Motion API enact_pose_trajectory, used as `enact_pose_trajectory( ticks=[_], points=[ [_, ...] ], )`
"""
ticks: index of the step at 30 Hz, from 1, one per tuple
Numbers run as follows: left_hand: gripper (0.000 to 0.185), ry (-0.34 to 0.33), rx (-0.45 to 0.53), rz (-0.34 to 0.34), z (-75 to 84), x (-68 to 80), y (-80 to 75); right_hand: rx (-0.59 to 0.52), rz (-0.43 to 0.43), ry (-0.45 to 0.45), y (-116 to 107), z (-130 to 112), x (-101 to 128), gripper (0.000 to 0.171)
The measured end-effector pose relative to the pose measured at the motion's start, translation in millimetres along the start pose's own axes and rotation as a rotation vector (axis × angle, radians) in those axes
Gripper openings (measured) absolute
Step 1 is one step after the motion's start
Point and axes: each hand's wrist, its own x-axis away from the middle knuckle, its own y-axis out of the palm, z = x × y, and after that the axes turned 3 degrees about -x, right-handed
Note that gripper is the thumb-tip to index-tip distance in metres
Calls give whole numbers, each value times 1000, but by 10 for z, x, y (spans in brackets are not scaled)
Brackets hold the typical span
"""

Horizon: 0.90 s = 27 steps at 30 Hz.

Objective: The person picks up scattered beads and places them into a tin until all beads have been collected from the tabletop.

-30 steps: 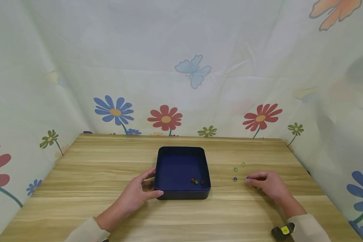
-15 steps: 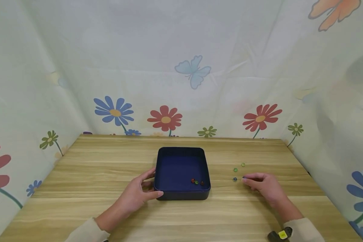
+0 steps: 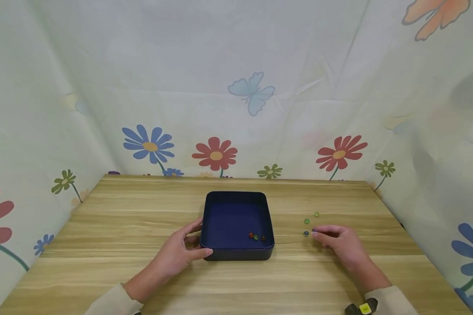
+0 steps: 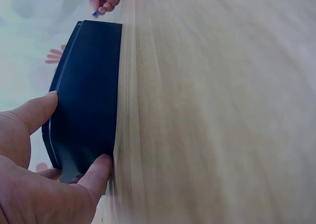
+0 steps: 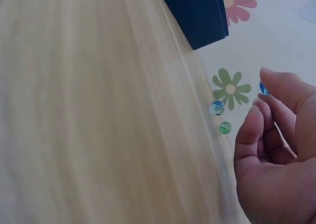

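A navy square tray [image 3: 236, 210] sits mid-table with three small marbles [image 3: 256, 236] in its near right corner. My left hand [image 3: 177, 253] grips the tray's near left corner, thumb on the front wall; in the left wrist view the hand [image 4: 29, 184] clasps the dark wall [image 4: 86, 95]. My right hand [image 3: 340, 243] rests on the table right of the tray and pinches a blue marble [image 5: 263, 89] at its fingertips [image 5: 269, 76]. Just left of them lies another blue marble [image 3: 306, 233], with two green marbles [image 3: 307, 221] [image 3: 317, 214] beyond.
The wooden table [image 3: 102, 227] is enclosed on three sides by a pale floral curtain [image 3: 236, 87]. A black and yellow wrist device [image 3: 360, 308] shows at the right sleeve.
My right hand has slid a little leftward, toward the loose blue marble, with the blue marble at its fingertips. The left hand and tray have not moved.
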Motion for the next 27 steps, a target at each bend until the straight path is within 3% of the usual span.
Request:
enact_pose_trajectory(
  ticks=[27],
  points=[
    [91,7,-24,3,-16,1,-4,-67,-14,-54,199,-49,-3,47]
  ],
)
